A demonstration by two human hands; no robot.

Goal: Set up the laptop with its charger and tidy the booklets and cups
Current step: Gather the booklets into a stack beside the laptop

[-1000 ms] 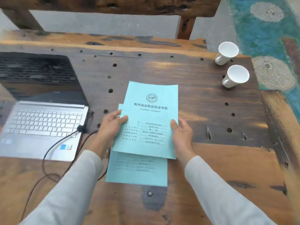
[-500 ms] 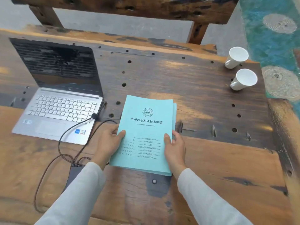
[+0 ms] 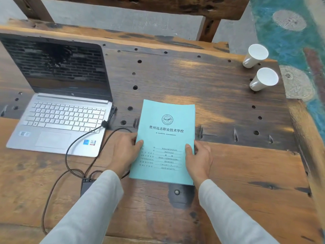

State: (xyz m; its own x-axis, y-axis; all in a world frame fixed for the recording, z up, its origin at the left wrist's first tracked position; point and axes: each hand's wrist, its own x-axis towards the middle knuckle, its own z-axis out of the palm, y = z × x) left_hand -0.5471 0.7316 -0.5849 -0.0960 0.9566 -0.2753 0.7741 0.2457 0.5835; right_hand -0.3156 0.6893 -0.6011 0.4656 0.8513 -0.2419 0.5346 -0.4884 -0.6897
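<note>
A stack of light blue booklets (image 3: 166,131) lies flat on the wooden table (image 3: 228,106), edges lined up. My left hand (image 3: 124,152) holds the stack's left edge, thumb on the cover. On the right edge, my right hand (image 3: 199,159) grips the same way. An open silver laptop (image 3: 59,120) with a dark screen stands at the left. Its black charger cable (image 3: 82,143) runs from the laptop's right side to a power brick (image 3: 86,186) partly hidden by my left sleeve. Two white paper cups (image 3: 255,56) (image 3: 264,79) stand side by side at the far right corner.
The tabletop is pitted with round holes and has a metal bolt (image 3: 177,192) just below the booklets. A heavy wooden beam (image 3: 158,6) crosses behind the table. Painted blue-green floor (image 3: 290,32) shows past the right edge.
The upper booklet came down onto the lower one and the two now lie squared as one stack. Both hands moved with it and stay at its sides. The camera view shifted left.
</note>
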